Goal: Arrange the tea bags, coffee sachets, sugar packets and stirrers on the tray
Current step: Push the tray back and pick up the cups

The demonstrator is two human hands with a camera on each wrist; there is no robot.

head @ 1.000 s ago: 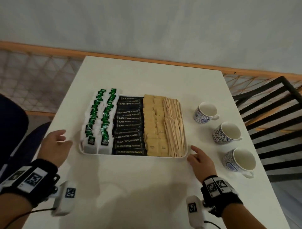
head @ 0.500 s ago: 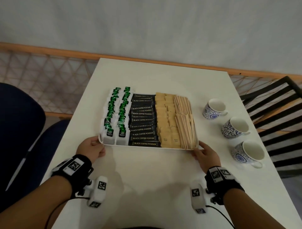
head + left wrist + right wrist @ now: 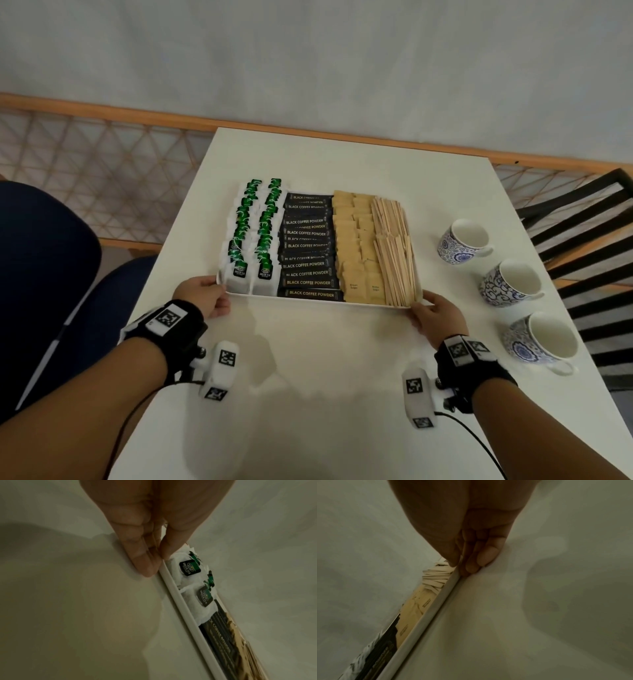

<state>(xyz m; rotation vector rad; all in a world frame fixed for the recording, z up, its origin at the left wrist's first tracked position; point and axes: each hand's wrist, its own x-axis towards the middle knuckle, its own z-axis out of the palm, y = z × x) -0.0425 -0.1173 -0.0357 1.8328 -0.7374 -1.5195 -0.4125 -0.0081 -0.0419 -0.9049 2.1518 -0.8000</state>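
Observation:
A white tray [image 3: 318,302] lies on the white table [image 3: 329,359]. It holds rows of green tea bags [image 3: 255,233], black coffee sachets [image 3: 308,246], tan sugar packets [image 3: 356,250] and wooden stirrers [image 3: 394,250]. My left hand [image 3: 205,298] pinches the tray's near left corner, thumb over the rim [image 3: 173,597] beside the tea bags [image 3: 188,568]. My right hand [image 3: 435,315] pinches the near right corner, thumb on the rim [image 3: 436,608] by the stirrers [image 3: 435,577].
Three blue-patterned cups [image 3: 462,241], [image 3: 510,282], [image 3: 541,339] stand in a line right of the tray. A black slatted chair [image 3: 589,246] is at the table's right edge and a dark blue chair [image 3: 44,274] at the left.
Both hands came in from beside the tray and took hold of its near corners. The view shifted so the tray sits farther right.

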